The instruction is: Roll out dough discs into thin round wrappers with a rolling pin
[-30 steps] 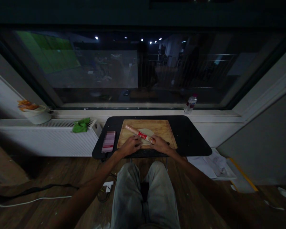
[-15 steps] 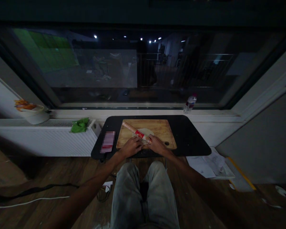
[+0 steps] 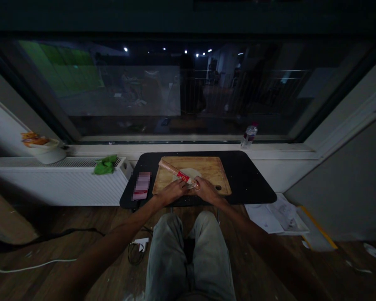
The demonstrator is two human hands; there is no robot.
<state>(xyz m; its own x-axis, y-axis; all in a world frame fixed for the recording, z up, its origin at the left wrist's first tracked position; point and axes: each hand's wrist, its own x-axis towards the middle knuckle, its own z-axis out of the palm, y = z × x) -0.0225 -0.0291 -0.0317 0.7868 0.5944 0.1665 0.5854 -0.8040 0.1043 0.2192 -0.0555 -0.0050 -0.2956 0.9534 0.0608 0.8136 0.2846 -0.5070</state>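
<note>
A flattened round of pale dough lies on a wooden cutting board. Across it, slanting from upper left to lower right, is what looks like a rolling pin in clear wrap with a red label. My right hand is closed around the pin's near right end. At the dough's near edge, just below the label, my left hand has its fingers bent together on the dough; its fingertips are partly hidden and close to the pin.
The board rests on a small black table over my knees. A blurred pink packet lies left of the board. A water bottle stands on the windowsill. A green cloth and a white tub sit on the radiator.
The rolling pin has shifted slightly, its far end a little further left. My left fingers have moved slightly and look straighter. My right hand stays at the pin's near end.
</note>
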